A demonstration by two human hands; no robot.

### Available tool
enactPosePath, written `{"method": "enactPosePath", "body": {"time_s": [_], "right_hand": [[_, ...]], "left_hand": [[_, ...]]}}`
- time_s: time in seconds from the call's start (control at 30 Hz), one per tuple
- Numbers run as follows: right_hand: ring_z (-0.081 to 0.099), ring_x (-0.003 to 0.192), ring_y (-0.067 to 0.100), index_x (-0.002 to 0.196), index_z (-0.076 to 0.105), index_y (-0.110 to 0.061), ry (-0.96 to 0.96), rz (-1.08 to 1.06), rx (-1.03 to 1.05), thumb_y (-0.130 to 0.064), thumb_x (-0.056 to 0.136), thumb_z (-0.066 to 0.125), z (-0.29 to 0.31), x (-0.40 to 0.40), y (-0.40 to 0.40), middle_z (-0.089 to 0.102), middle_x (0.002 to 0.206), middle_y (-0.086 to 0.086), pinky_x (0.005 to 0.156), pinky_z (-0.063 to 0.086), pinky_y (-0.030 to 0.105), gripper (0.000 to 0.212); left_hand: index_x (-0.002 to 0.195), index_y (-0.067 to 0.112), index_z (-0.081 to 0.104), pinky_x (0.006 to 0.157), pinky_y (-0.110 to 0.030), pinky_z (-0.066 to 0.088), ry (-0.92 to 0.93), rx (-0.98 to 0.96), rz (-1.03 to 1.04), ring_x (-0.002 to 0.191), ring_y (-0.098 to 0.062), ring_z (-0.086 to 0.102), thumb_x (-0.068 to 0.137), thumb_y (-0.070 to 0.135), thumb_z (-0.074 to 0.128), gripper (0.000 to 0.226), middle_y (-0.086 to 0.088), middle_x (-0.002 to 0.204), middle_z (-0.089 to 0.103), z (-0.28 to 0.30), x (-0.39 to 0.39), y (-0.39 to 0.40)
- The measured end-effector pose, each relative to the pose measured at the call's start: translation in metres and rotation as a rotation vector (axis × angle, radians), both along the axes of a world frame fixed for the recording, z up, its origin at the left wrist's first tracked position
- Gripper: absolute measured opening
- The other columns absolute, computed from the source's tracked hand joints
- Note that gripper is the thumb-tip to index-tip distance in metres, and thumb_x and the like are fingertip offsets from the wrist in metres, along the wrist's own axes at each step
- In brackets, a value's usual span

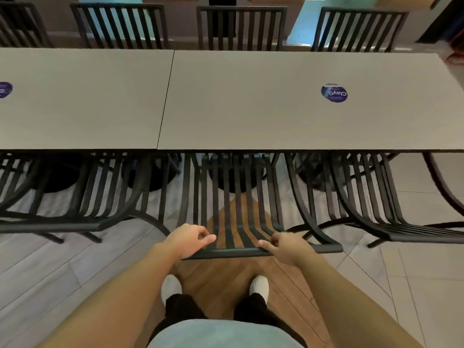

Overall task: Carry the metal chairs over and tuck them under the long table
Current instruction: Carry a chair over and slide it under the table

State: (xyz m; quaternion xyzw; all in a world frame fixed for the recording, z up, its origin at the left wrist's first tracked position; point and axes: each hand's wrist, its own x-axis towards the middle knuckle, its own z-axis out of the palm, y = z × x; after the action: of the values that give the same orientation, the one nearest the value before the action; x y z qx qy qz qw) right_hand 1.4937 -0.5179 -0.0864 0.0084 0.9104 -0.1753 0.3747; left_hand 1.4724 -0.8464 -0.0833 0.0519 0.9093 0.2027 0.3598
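Feet: white shoes stood on the wood-look floor strip, right behind the chair, prob. squared up for a straight push.
L hand: left hand sat on the chair's top rail at its left end; fingers loosely curled, thumb & forefinger nearly meeting; looked like a light rest, not a real wrap.
R hand: right hand on the same rail twd its right end, fingers half curled, forefinger out along the bar. Whether either hand truly gripped the rail: can't tell.
Why held so: one hand per end prob. kept the chair from twisting as it went in.
Task chair: metal chair, black slats, w/ its seat front already under the near edge of the long table; back still stuck out twd the person. Judged nearly tucked.
Neighbours: left chair & right chair likewise under the near edge; more chair backs along the far edge.
Table top: round blue sticker near the right end.
Hidden: seat front & front legs covered by the table; dark table bases under it hard to make out; outer chairs cut off by frame.
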Motion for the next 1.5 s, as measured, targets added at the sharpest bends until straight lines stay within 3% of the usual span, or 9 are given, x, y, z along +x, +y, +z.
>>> {"method": "enactPosePath", "body": {"time_s": [0.13,0.23,0.3,0.37,0.5,0.63,1.0,1.5], "right_hand": [[0.057,0.084,0.006,0.110,0.062,-0.030,-0.003,0.071,0.015,-0.102,0.069,0.027,-0.001,-0.003,0.030,0.058,0.092,-0.015,0.072,0.049,0.031,0.090],[0.057,0.095,0.012,0.121,0.062,-0.029,0.019,0.173,0.041,-0.106,0.062,0.030,-0.005,-0.003,0.038,0.058,0.109,-0.010,0.075,0.048,0.032,0.102],[0.059,0.106,0.017,0.126,0.061,-0.029,0.028,0.253,0.090,-0.098,0.068,0.041,-0.009,-0.002,0.038,0.059,0.120,-0.007,0.085,0.052,0.036,0.092],[0.061,0.106,0.019,0.121,0.062,-0.028,0.070,0.280,0.124,-0.082,0.079,0.055,-0.012,0.001,0.037,0.062,0.118,-0.005,0.089,0.053,0.038,0.068],[0.065,0.091,0.018,0.105,0.067,-0.027,0.105,0.261,0.180,-0.070,0.085,0.059,-0.015,0.004,0.035,0.067,0.097,-0.005,0.085,0.057,0.039,0.049],[0.067,0.092,0.020,0.107,0.068,-0.023,0.121,0.258,0.213,-0.063,0.091,0.062,-0.018,0.010,0.039,0.069,0.099,-0.002,0.087,0.057,0.039,0.043],[0.065,0.085,0.010,0.110,0.068,-0.027,0.127,0.267,0.170,-0.073,0.086,0.060,-0.022,-0.004,0.067,0.067,0.092,-0.010,0.083,0.059,0.034,0.053],[0.063,0.078,0.011,0.105,0.068,-0.024,0.165,0.274,0.222,-0.068,0.091,0.058,-0.024,-0.048,0.052,0.063,0.085,-0.007,0.074,0.056,0.030,0.048]], "left_hand": [[0.137,0.032,0.061,0.099,-0.034,0.053,-0.050,0.016,0.078,0.112,-0.009,0.062,0.086,0.082,0.050,0.072,0.008,0.128,0.066,-0.006,0.022,0.028],[0.144,0.036,0.054,0.103,-0.035,0.048,-0.052,-0.045,-0.012,0.114,-0.009,0.056,0.077,0.092,0.046,0.088,0.010,0.129,0.058,-0.006,0.037,0.041],[0.149,0.037,0.048,0.112,-0.041,0.041,-0.019,-0.138,-0.107,0.124,-0.014,0.052,0.077,0.092,0.046,0.091,0.010,0.137,0.053,-0.005,0.040,0.046],[0.153,0.035,0.042,0.115,-0.043,0.038,0.019,-0.220,-0.167,0.131,-0.018,0.050,0.086,0.081,0.052,0.083,0.007,0.145,0.050,-0.007,0.040,0.049],[0.155,0.031,0.041,0.112,-0.042,0.043,0.016,-0.353,-0.076,0.134,-0.024,0.051,0.092,0.065,0.062,0.074,0.000,0.147,0.053,-0.015,0.035,0.058],[0.140,0.033,0.056,0.101,-0.039,0.048,0.018,-0.458,-0.135,0.121,-0.020,0.060,0.093,0.069,0.057,0.059,0.004,0.129,0.064,-0.020,0.036,0.069],[0.126,0.030,0.061,0.104,-0.044,0.049,-0.026,-0.424,-0.164,0.115,-0.024,0.063,0.094,0.068,0.056,0.049,0.002,0.115,0.068,-0.022,0.017,0.089],[0.135,0.032,0.059,0.098,-0.041,0.053,-0.054,-0.414,-0.156,0.108,-0.020,0.066,0.092,0.069,0.057,0.056,0.003,0.114,0.068,-0.028,-0.028,0.077]]}}
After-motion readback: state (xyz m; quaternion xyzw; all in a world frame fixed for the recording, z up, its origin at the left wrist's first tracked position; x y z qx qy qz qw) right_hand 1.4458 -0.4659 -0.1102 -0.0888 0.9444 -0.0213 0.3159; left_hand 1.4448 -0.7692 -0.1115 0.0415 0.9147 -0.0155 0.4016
